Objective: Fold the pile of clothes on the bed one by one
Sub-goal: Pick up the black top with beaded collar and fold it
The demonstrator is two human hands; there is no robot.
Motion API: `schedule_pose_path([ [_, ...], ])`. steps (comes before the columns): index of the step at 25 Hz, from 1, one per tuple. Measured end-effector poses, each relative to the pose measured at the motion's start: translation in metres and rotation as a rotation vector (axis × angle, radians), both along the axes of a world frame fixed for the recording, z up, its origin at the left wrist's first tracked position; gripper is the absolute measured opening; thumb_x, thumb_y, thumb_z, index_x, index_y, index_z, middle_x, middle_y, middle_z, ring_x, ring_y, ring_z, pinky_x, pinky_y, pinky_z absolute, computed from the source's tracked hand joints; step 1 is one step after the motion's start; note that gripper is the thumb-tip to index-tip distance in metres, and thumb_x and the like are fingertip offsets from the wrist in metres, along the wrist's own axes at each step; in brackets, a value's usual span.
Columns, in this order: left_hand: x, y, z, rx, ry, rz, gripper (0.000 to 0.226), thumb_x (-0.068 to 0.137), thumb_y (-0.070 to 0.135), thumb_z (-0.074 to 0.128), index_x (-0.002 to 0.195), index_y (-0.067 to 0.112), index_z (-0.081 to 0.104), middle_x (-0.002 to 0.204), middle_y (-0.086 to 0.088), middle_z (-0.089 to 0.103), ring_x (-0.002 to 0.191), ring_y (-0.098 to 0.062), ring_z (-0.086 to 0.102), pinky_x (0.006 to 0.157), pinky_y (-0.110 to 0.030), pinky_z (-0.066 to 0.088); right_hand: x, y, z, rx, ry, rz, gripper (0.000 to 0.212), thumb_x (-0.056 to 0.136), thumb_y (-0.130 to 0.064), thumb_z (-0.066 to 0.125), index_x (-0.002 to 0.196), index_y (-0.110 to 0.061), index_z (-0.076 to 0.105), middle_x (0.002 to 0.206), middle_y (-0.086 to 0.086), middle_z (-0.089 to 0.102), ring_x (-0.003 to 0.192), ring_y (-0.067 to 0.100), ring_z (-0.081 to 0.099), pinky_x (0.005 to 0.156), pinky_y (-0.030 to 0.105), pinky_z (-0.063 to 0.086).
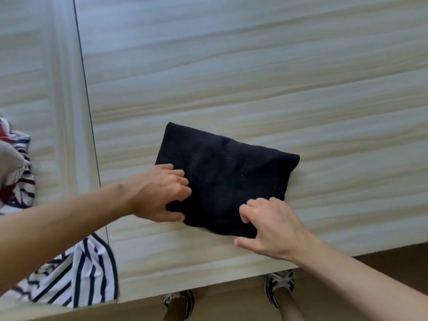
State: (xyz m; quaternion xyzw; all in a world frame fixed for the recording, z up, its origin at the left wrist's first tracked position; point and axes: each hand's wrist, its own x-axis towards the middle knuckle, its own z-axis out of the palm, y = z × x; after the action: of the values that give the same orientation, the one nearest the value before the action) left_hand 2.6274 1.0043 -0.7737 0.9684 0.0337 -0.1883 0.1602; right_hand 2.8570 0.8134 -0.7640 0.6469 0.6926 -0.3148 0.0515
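Folded black knit garment (227,179) lies flat. Curled left hand (159,193) grips its left edge; right hand (271,228) pinches its near-right corner.

the black garment (222,181) is matt, ribbed knit cloth. the bed (254,77) top looks like pale wood-grain board, smooth with a faint sheen. the striped cloth (88,281) is thin, smooth fabric.

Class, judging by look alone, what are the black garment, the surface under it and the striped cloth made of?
Garment: probably ribbed knit, matte; fine ribs show near its top edge. Surface: pale wood-grain, perhaps laminate; smooth, flat, with a straight seam. Striped cloth: thin soft fabric, white with dark stripes; it drapes in loose folds.
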Motion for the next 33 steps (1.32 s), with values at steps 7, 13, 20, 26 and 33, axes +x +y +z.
schedule_pose_path([
  [7, 0.011, -0.017, -0.060, 0.161, -0.118, 0.511, 0.080, 0.097, 0.067, 0.035, 0.161, 0.020, 0.025, 0.170, -0.007, 0.016, 0.158, -0.029, 0.007, 0.123, -0.057, 0.018, -0.031, 0.039, -0.069, 0.275, -0.065, -0.320, 0.071, 0.099, -0.054, 0.040, 0.159, -0.018, 0.027, 0.168, 0.010, 0.014, 0.157, 0.026, 0.008, 0.126, 0.049, 0.010],
  [13, -0.002, -0.033, -0.073, 0.184, 0.059, 0.994, 0.102, 0.083, 0.081, 0.043, 0.162, 0.027, 0.007, 0.169, -0.017, 0.002, 0.155, -0.041, 0.007, 0.120, -0.063, 0.017, -0.023, 0.021, -0.099, 0.192, -0.174, -0.299, 0.083, 0.096, -0.066, 0.034, 0.162, -0.020, 0.012, 0.170, 0.006, -0.003, 0.157, 0.021, -0.006, 0.125, 0.055, 0.002],
  [20, 0.068, -0.048, -0.043, -0.038, -0.054, 0.959, 0.091, 0.080, 0.024, 0.083, 0.155, 0.030, 0.032, 0.113, -0.009, 0.052, 0.079, -0.032, 0.059, 0.058, -0.036, 0.045, 0.047, -0.023, -0.081, 0.116, -0.105, -0.429, 0.091, 0.091, -0.072, 0.038, 0.162, -0.026, 0.006, 0.169, 0.000, -0.016, 0.154, 0.014, -0.020, 0.124, 0.054, -0.003],
  [26, 0.323, -0.011, -0.052, -0.042, -0.258, 0.584, 0.077, 0.087, 0.015, 0.072, 0.154, 0.022, 0.036, 0.138, -0.015, 0.047, 0.126, -0.038, 0.047, 0.100, -0.049, 0.044, 0.196, -0.061, -0.084, 0.092, -0.335, -0.811, 0.087, 0.095, -0.072, 0.023, 0.162, -0.023, -0.002, 0.168, 0.004, -0.020, 0.153, 0.020, -0.024, 0.123, 0.058, -0.007],
  [33, 0.486, -0.061, -0.080, 0.255, -0.138, 0.279, 0.105, 0.085, 0.082, 0.037, 0.161, 0.025, -0.006, 0.169, -0.012, -0.018, 0.155, -0.033, -0.021, 0.121, -0.063, -0.009, 0.345, -0.069, -0.097, 0.070, -0.450, -0.968, 0.082, 0.099, -0.066, 0.025, 0.162, -0.022, -0.005, 0.168, 0.007, -0.019, 0.154, 0.025, -0.022, 0.121, 0.062, -0.007],
])
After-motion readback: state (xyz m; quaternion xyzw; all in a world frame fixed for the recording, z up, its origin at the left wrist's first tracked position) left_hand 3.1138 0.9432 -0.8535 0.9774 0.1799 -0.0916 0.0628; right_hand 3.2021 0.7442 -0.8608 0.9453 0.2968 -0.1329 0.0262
